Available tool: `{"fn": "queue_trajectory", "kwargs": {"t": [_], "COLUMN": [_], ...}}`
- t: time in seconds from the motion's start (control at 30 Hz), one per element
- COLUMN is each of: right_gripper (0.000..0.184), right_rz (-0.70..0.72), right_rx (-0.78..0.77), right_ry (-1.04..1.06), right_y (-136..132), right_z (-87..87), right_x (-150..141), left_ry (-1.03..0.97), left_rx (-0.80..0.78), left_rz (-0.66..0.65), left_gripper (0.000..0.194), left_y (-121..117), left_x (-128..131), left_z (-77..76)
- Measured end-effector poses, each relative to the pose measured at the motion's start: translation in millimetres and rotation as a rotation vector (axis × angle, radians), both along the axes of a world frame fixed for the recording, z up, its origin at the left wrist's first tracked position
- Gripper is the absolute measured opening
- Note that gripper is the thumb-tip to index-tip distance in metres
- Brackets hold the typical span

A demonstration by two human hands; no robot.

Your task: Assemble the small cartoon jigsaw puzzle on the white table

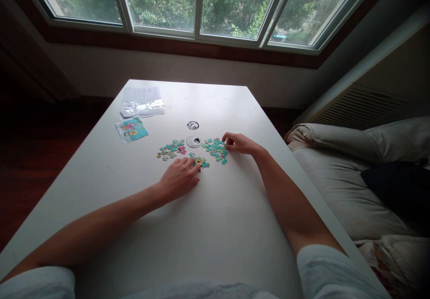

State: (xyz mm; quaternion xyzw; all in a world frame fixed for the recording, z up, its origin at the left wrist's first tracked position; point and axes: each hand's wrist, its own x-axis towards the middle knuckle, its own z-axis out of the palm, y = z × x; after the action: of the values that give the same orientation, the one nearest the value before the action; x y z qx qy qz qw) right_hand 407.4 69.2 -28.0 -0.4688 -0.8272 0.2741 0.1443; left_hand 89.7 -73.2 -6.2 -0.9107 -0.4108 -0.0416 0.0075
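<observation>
Small jigsaw puzzle pieces lie in groups on the white table. My left hand [180, 178] rests with its fingers apart at the near edge of a partly joined puzzle section [201, 162], which shows a yellow figure. At the right, my right hand [240, 143] has thumb and forefinger curled together at the edge of a pile of teal pieces [215, 149]; whatever lies between those fingertips is too small to name. A second pile of pieces [171, 149], green and teal with some pink, spreads beyond my left hand.
A round silver tin lid [193, 141] sits between the piles, with another round metal disc [192, 125] behind it. At the back left are a clear plastic bag [143, 102] and a colourful picture card [132, 129]. A sofa [339, 187] stands right of the table [215, 245].
</observation>
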Motion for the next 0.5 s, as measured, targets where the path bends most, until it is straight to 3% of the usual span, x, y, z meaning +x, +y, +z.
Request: {"fn": "queue_trajectory", "kwargs": {"t": [0.17,0.37,0.5], "right_gripper": [0.021,0.020,0.018], "right_rz": [-0.018,-0.055,-0.035], "right_rx": [0.029,-0.104,-0.147], "right_ry": [0.241,0.565,0.557], "right_y": [-4,-19,-28], "right_z": [-3.2,-9.0,-7.7], "right_x": [-21,-64,-81], "left_ry": [-0.037,-0.053,-0.060], "left_rx": [-0.040,-0.051,-0.047], "left_rz": [-0.102,-0.153,-0.176], "left_gripper": [0.038,0.042,0.044], "left_y": [-1,-1,0], "left_x": [2,5,5], "left_z": [0.2,-4.5,-6.1]}}
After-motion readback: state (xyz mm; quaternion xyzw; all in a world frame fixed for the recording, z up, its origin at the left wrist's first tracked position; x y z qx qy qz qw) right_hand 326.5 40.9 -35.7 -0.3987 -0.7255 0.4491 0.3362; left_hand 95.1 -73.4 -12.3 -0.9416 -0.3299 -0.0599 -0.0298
